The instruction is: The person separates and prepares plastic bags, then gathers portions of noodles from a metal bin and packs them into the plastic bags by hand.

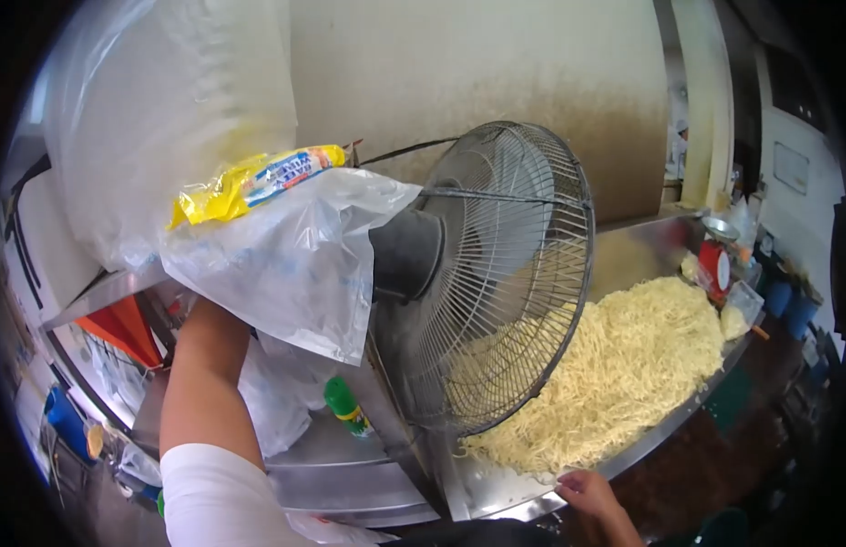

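At the steel counter [485, 490], we seemingly reach behind the plastic bag [286, 278], left hand hidden, right hand [589, 493] unclear in grip, next needing touch.

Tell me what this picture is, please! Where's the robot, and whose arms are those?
There's no robot here, just a person using two bare hands. The camera is worn on that person's head and looks forward and down, so you see roughly what they might see.

The left arm, in a white sleeve, disappears behind a plastic bag, so we can't tell what the left hand holds. A yellow packet lies on top of that bag. The right hand is at the near edge of the metal table; I can't tell if it holds anything.

On the table is a big pile of pale strands that look like noodles. The round wire thing is a fan, and some strands show through it.
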Available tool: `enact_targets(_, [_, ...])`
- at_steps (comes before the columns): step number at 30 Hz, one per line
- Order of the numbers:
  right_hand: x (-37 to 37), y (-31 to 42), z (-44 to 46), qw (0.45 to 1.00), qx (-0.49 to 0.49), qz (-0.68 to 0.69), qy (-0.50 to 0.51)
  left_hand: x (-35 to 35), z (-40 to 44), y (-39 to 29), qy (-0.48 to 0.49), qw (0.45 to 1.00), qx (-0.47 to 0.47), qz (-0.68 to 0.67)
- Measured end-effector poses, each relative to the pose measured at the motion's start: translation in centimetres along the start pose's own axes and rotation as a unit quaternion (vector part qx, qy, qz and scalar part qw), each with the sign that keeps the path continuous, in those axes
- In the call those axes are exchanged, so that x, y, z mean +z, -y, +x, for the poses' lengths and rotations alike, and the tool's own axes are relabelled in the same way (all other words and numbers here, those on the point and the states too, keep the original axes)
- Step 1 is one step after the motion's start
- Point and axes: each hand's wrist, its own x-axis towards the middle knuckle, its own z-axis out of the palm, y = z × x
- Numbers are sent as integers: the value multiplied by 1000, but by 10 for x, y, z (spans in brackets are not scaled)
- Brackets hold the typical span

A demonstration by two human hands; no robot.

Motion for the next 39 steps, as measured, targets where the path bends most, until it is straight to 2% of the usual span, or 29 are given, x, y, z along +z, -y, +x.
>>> enact_targets(11, [12, -13, 2, 999, 31, 41, -3, -4, -5, 10, -17, 999, -20, -19])
enact_targets(13, [9, -10, 2, 999, 34, -23, -4, -3, -6, 11, -20, 999, -21, -22])
enact_targets(18, [12, -8, 1, 1000, 5, -10, -25, -5, -7, 12, -28, 999, -25, -29])
enact_targets(24, [16, -3, -5, 999, 44, -11, 0, -4, -8, 14, -37, 998, -29, -38])
enact_targets(26, [21, -12, -8, 999, 28, -15, -22, -2, -7, 15, -40, 998, -31, -39])
enact_targets(39, [20, 8, -5, 998, 31, -44, -13, -2, -8, 20, -57, 996, -38, -50])
